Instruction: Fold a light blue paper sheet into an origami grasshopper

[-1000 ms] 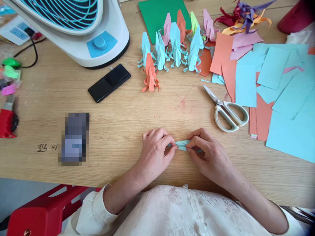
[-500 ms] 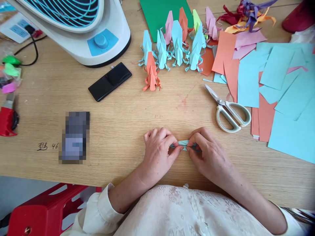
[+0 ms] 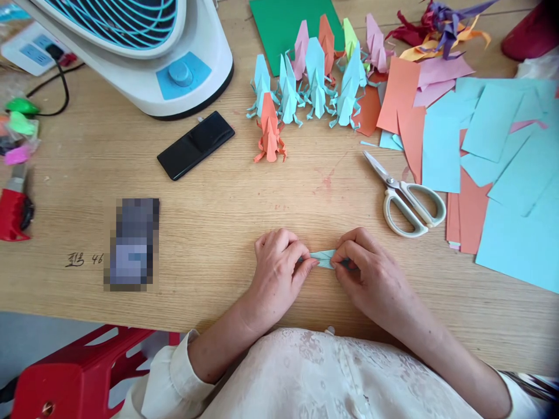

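Observation:
Low over the table's near side, a narrow strip of folded light blue paper [image 3: 324, 258] stretches between my two hands. My left hand [image 3: 279, 270] pinches its left end between thumb and fingers. At the other end, my right hand [image 3: 371, 267] has the paper pinched the same way, its fingers hiding that part. A crease runs along the bit of paper that shows. Beyond the hands stands an orange origami figure [image 3: 269, 137] with bent legs, in front of several light blue origami figures [image 3: 317, 75].
Scissors [image 3: 395, 186] lie to the right of my hands, beside loose sheets of blue paper [image 3: 519, 241] and orange paper [image 3: 474, 212]. A black phone [image 3: 195, 145] rests near the white fan [image 3: 196, 35]. A blurred-out device [image 3: 131, 244] and a red-handled cutter [image 3: 15, 206] are at left.
My left hand has slid slightly left along the folded paper, so more of the strip shows between the hands. My right hand has barely moved.

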`<action>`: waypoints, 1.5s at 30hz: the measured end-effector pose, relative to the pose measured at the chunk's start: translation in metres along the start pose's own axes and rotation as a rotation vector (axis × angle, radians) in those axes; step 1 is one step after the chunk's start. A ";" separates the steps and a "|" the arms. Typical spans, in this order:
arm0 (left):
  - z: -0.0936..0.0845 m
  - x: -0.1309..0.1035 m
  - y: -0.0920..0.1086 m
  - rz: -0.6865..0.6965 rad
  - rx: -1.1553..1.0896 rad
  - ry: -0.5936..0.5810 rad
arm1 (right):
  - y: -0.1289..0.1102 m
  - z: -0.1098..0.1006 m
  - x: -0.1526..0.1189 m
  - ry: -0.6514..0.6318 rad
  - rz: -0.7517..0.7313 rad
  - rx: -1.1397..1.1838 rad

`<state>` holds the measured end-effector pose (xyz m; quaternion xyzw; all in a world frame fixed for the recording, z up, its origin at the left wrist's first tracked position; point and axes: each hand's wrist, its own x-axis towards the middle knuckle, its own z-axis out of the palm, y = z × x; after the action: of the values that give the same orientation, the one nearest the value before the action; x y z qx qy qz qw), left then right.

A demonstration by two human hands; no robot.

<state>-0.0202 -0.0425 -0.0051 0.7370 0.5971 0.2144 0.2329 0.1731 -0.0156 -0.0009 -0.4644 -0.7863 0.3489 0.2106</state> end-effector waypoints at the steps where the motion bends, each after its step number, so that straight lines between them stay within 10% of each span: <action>1: 0.000 0.000 0.000 -0.002 -0.002 0.005 | 0.000 0.000 0.000 -0.005 -0.005 -0.012; 25: -0.008 0.000 -0.016 0.096 0.010 -0.097 | 0.001 -0.021 -0.010 -0.122 -0.579 -0.461; 45: -0.020 -0.002 -0.023 0.074 -0.062 -0.126 | 0.009 -0.020 -0.005 -0.119 -0.614 -0.445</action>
<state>-0.0504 -0.0383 -0.0031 0.7629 0.5468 0.1946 0.2848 0.1931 -0.0099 0.0058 -0.2205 -0.9562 0.1167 0.1531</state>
